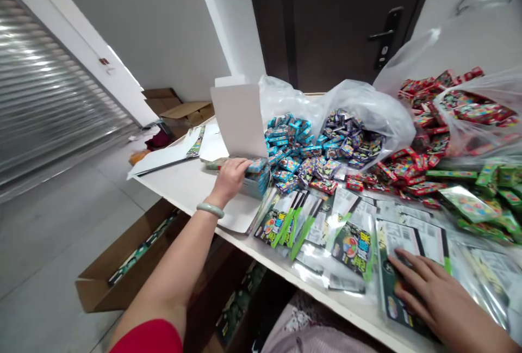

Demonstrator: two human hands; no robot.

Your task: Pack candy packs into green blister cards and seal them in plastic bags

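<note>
My left hand (231, 178), with a pale bangle on its wrist, curls over the near edge of a small cardboard display box (240, 119) whose white lid stands up. Colourful packets (256, 165) show at the box's right end; my hand hides the rest. At the lower right my right hand (424, 288) lies flat, fingers apart, on a clear plastic pouch (402, 244) with a dark printed label. More such pouches with green-and-black labels (353, 247) overlap along the table's near edge between my hands.
Small blue packets (287, 135), purple ones (346, 135), red ones (411, 171) and green ones (489, 195) lie in heaps, partly inside plastic bags (391, 116). White card sheets (167, 154) stick out past the table's left end. An open carton (95, 282) stands on the floor below.
</note>
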